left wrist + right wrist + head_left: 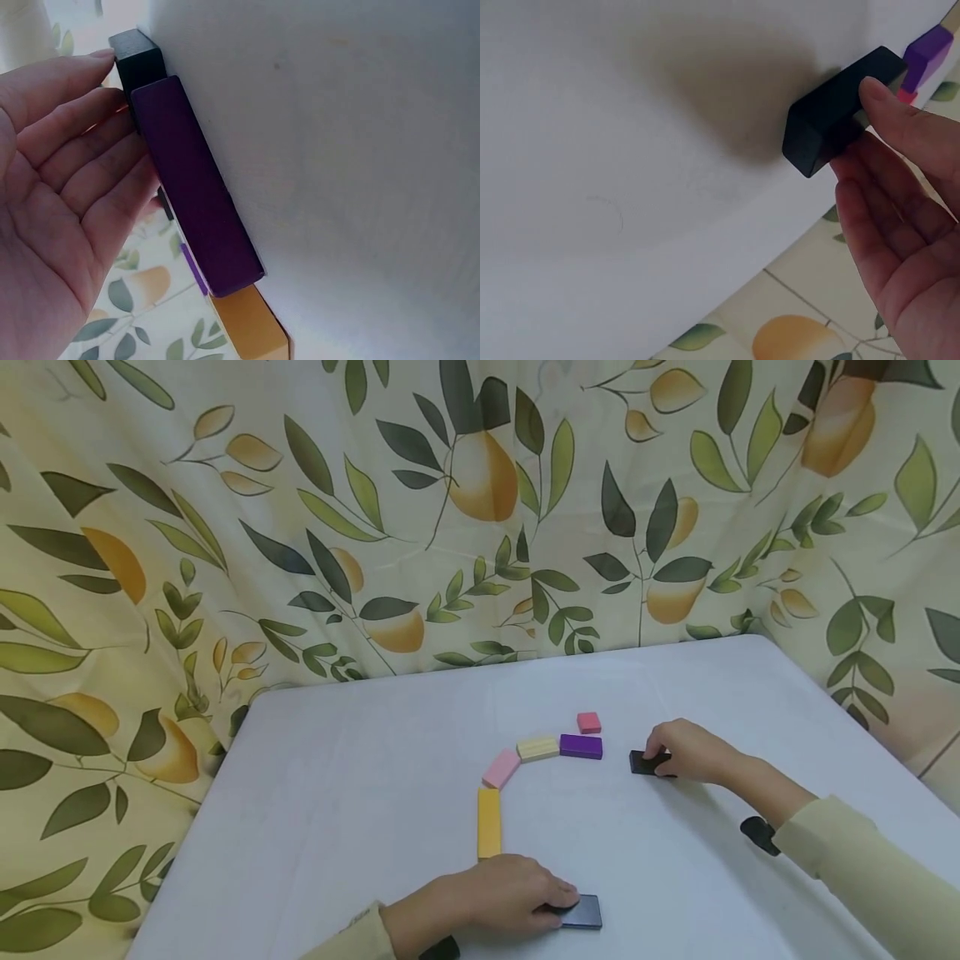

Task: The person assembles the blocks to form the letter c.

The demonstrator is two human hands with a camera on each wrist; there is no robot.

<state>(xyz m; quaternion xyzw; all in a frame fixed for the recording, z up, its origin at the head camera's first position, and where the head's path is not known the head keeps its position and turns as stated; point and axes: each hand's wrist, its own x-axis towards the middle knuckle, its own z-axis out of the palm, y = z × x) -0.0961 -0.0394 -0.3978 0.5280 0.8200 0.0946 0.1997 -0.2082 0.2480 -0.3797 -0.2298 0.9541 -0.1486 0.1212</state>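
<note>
Near the front of the white table, my left hand [510, 893] pinches the left end of a dark block [583, 912]. In the left wrist view its thumb and fingertips touch that black block, partly hidden behind a purple block [196, 187]. Farther right, my right hand [693, 752] grips a black rectangular block [645, 763] between thumb and fingers. The right wrist view shows this block [840, 109] from its end, the thumb on one long side. A curved row runs from a yellow block [489, 822] through pink [502, 768] and cream [538, 748] to purple [581, 746].
A small red-pink block [588, 722] lies just behind the purple end of the row. The white tabletop [360, 760] stretches left of the row. Behind the table hangs a curtain [480, 560] printed with leaves and fruit.
</note>
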